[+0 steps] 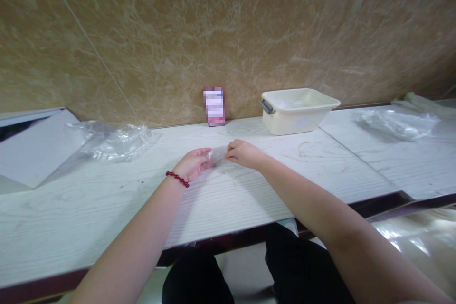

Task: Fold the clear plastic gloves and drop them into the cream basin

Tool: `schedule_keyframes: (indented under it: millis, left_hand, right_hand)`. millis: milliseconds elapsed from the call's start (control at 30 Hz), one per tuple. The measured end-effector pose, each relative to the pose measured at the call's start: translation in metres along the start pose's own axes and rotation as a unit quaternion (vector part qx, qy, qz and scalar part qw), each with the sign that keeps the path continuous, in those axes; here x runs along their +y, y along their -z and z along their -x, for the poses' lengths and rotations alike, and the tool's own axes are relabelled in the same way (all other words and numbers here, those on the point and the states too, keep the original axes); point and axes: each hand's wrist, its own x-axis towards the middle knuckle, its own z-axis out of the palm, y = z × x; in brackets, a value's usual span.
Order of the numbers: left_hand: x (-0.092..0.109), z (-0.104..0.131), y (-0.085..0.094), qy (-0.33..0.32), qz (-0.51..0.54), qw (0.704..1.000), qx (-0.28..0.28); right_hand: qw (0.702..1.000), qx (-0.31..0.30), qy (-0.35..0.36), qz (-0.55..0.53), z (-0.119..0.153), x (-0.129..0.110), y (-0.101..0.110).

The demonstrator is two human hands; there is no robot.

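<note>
A small clear plastic bag [218, 153] is stretched between my two hands, just above the white wood-grain table. My left hand [195, 162], with a red bead bracelet at the wrist, is closed on the bag's left end, its thumb and fingers around it. At the right end my right hand [244, 154] pinches the bag between thumb and fingertips. Whatever the bag may contain is too small and blurred to make out.
A cream plastic bin [297, 116] with a grey handle stands behind my right hand. A phone [214, 107] leans against the marbled wall. Crumpled clear plastic [123, 142] and a white box [39, 147] lie left; more plastic [397, 123] lies right.
</note>
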Motion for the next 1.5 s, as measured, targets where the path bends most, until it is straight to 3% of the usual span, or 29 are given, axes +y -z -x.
schedule_keyframes:
  millis: [267, 633, 700, 800, 867, 1100, 1300, 1400, 1500]
  left_hand:
    - [0.0, -0.002, 0.003, 0.015, 0.029, 0.999, -0.005]
    - [0.001, 0.0, 0.0, 0.015, -0.005, 1.0, -0.001]
    - [0.001, 0.001, -0.001, 0.012, -0.004, 1.0, -0.009]
    - [0.0, 0.002, -0.004, 0.006, -0.004, 1.0, -0.008]
    - [0.0, 0.002, -0.006, 0.001, -0.008, 1.0, 0.004]
    - [0.0, 0.002, -0.008, -0.009, -0.03, 0.999, -0.029]
    - [0.001, 0.003, -0.008, -0.015, -0.064, 0.997, -0.038]
    - [-0.001, -0.001, -0.003, -0.057, -0.163, 0.985, -0.03]
    - [-0.002, -0.006, 0.007, -0.12, -0.349, 0.929, 0.024]
  right_hand:
    - [0.992, 0.004, -0.017, -0.122, 0.011, -0.002, 0.015]
    - [0.994, -0.048, 0.02, -0.097, 0.009, -0.001, 0.012]
    - [0.996, -0.004, -0.01, -0.09, 0.007, -0.005, 0.014]
    - [0.985, 0.112, -0.097, -0.087, -0.002, -0.018, 0.012]
    - [0.975, 0.143, -0.144, -0.093, -0.011, -0.028, 0.005]
    - [0.983, 0.01, -0.179, -0.048, -0.032, -0.048, -0.031]
    - [0.978, -0.022, -0.208, -0.007, -0.031, -0.045, -0.041]
    - [0.979, -0.019, -0.203, 0.015, -0.029, -0.044, -0.043]
    - [0.98, -0.012, -0.194, 0.039, -0.028, -0.043, -0.048]
